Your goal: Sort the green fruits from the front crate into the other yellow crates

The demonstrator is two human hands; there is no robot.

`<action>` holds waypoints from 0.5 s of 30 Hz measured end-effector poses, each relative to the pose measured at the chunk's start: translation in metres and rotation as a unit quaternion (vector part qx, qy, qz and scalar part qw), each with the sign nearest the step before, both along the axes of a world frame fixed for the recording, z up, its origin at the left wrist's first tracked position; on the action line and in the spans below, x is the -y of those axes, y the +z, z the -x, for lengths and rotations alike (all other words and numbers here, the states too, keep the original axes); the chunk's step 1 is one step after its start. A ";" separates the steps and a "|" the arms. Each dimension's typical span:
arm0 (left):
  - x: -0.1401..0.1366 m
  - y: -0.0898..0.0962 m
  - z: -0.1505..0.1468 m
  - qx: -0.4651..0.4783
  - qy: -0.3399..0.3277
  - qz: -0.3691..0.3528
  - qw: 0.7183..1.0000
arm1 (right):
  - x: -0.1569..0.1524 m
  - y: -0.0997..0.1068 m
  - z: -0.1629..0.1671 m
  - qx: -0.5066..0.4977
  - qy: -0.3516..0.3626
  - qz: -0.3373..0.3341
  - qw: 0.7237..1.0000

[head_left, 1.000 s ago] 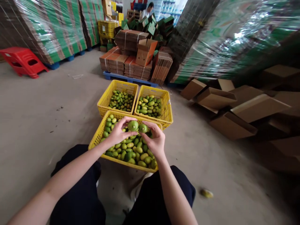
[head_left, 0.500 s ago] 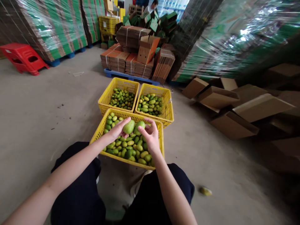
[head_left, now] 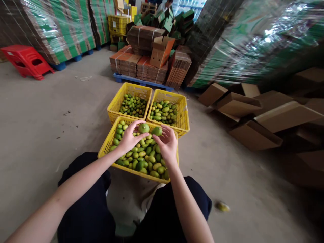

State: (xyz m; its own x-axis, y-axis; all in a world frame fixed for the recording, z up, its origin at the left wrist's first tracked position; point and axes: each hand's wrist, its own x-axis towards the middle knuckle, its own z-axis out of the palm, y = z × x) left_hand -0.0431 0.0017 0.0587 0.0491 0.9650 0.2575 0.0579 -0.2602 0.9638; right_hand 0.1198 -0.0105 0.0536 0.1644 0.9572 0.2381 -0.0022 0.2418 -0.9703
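My left hand (head_left: 131, 136) is closed round a green mango (head_left: 144, 128), its stem end turned toward me. In my right hand (head_left: 168, 143) is a second green mango (head_left: 157, 131), gripped between thumb and fingers. Both fruits are held up, a small gap apart, over the near yellow crate (head_left: 106, 144). Many green and yellowish mangoes (head_left: 141, 154) lie inside that crate, partly hidden by my hands.
Two more yellow crates (head_left: 116, 101) (head_left: 182, 113) of mangoes stand just beyond. Flattened cartons (head_left: 152, 72) lie on a blue pallet (head_left: 120, 78). Open cardboard boxes (head_left: 238, 104) are heaped at right. A red stool (head_left: 27, 62) stands at left; one fruit (head_left: 222, 206) lies on the floor.
Both mangoes have been raised slightly and drawn apart. My left hand has turned so that its thumb now shows below its mango, and the right one's mango has tilted.
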 end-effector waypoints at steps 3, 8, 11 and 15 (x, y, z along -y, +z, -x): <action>0.000 0.000 -0.001 0.004 -0.003 -0.020 1.000 | 0.001 0.000 0.001 0.025 -0.006 -0.042 0.999; 0.002 0.002 -0.001 0.007 -0.016 -0.028 0.999 | 0.004 0.001 0.002 0.037 -0.003 -0.059 0.998; 0.001 0.004 0.000 0.012 -0.001 -0.023 1.000 | 0.004 0.002 0.000 0.031 -0.012 -0.051 0.998; -0.004 0.005 0.000 0.109 -0.017 0.097 0.989 | 0.000 0.002 -0.005 -0.054 0.023 0.036 0.998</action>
